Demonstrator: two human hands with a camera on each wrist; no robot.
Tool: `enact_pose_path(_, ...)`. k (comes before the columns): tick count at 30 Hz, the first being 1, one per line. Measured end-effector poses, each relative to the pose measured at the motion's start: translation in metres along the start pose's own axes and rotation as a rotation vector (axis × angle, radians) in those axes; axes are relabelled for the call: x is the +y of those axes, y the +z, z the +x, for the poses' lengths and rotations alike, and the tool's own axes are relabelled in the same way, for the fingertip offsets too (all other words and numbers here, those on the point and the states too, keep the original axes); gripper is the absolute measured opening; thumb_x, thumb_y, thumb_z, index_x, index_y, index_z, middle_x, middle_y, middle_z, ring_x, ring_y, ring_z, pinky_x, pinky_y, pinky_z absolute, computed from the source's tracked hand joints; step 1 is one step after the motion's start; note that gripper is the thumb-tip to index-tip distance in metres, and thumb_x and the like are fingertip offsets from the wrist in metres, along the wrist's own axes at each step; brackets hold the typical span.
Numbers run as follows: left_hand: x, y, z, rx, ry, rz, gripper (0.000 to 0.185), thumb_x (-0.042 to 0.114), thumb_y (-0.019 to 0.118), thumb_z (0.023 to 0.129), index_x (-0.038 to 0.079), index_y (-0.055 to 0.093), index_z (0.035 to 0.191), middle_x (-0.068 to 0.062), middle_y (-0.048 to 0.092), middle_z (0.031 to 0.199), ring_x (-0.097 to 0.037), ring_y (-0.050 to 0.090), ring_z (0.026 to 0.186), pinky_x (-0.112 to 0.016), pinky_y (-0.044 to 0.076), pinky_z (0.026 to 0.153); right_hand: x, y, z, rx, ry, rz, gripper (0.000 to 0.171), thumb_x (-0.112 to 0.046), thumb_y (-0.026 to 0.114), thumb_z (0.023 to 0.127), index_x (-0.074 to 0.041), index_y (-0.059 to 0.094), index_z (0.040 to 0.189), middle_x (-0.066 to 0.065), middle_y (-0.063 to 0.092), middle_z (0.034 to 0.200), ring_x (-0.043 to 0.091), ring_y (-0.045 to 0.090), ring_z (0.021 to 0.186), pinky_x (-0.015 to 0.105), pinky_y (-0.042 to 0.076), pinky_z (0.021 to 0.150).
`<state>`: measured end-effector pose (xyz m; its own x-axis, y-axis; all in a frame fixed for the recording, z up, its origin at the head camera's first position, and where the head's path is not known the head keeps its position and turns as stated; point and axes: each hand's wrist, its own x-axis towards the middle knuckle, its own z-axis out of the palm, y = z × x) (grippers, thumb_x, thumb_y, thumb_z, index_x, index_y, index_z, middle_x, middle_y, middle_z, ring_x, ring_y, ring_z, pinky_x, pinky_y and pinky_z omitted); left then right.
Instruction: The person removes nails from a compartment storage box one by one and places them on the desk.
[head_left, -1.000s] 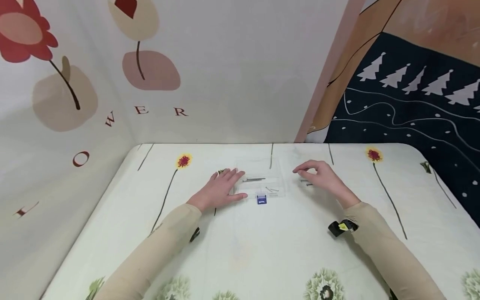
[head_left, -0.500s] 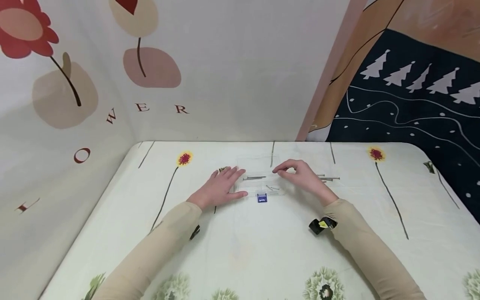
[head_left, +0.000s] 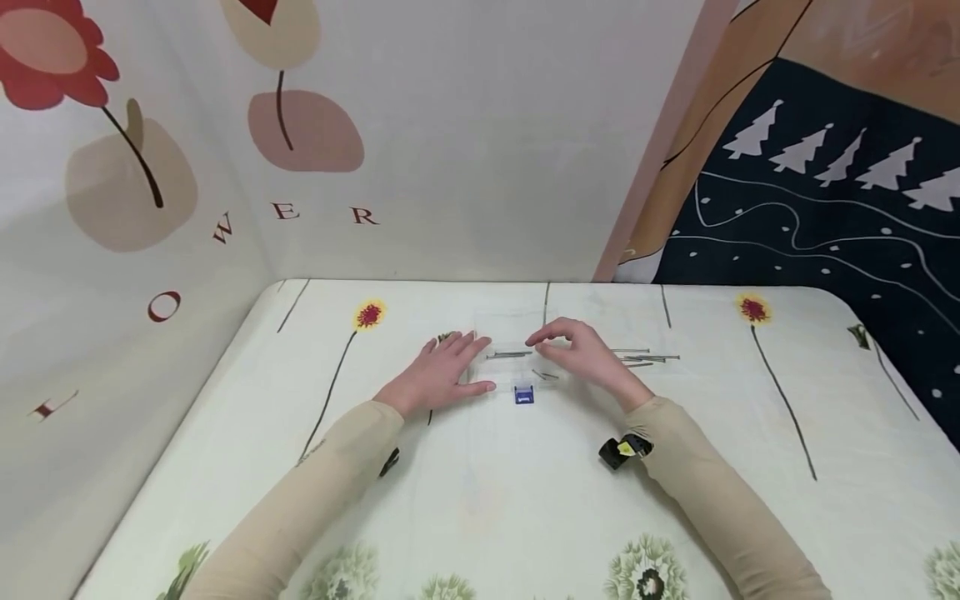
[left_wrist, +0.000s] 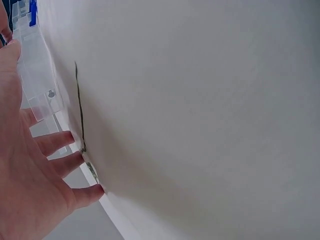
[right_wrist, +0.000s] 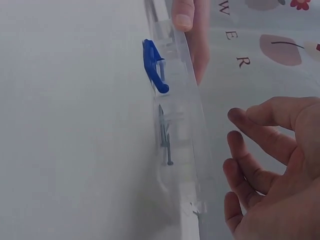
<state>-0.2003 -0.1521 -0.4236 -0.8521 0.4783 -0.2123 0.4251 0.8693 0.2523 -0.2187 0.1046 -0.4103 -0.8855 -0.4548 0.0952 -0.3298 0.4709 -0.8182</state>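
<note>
Near the desk's far edge, at its middle, sits a clear box [head_left: 521, 367] with a blue latch [head_left: 524, 395]. Left hand [head_left: 442, 375] lies flat, fingers straight, against the box's left side. Right hand [head_left: 581, 354] hovers over the box with loosely curled fingers, grasping nothing; nails [head_left: 645, 357] lie just right of it.

A flower-printed cloth [head_left: 487, 500] covers the table, with floral wall hangings [head_left: 225, 167] and a dark tree-patterned drape [head_left: 825, 200] behind.
</note>
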Motion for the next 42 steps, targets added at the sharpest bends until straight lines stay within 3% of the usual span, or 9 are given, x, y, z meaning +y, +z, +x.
enact_pose_path(13,0.0,0.0,0.001,-0.006,0.009,-0.005,0.081,0.064,0.047,0.092,0.018,0.024,0.155,-0.015,0.023,0.157,-0.035,0.017,0.143,-0.061,0.013,0.11,0.0,0.021,0.011,-0.035,-0.072,-0.182,0.021,-0.01,0.065,0.088,-0.01,0.075,0.106,0.015,0.054,0.129,0.041,0.034,0.128,0.06,0.019,0.105)
enact_pose_path(27,-0.001,0.001,0.001,0.004,0.024,-0.005,0.081,0.063,0.046,0.093,0.016,0.024,0.155,-0.016,0.023,0.157,-0.037,0.018,0.143,-0.062,0.014,0.109,-0.002,0.027,0.014,-0.159,-0.043,-0.315,0.031,-0.022,0.06,0.092,-0.013,0.071,0.119,0.014,0.045,0.143,0.042,0.029,0.132,0.06,0.021,0.102)
enact_pose_path(42,-0.001,-0.002,0.0,0.002,0.028,-0.008,0.081,0.063,0.048,0.093,0.016,0.025,0.154,-0.016,0.024,0.156,-0.037,0.019,0.143,-0.062,0.014,0.109,-0.004,0.027,0.015,-0.224,-0.03,-0.398,0.03,-0.029,0.06,0.091,-0.019,0.071,0.117,0.011,0.042,0.145,0.039,0.03,0.131,0.06,0.022,0.101)
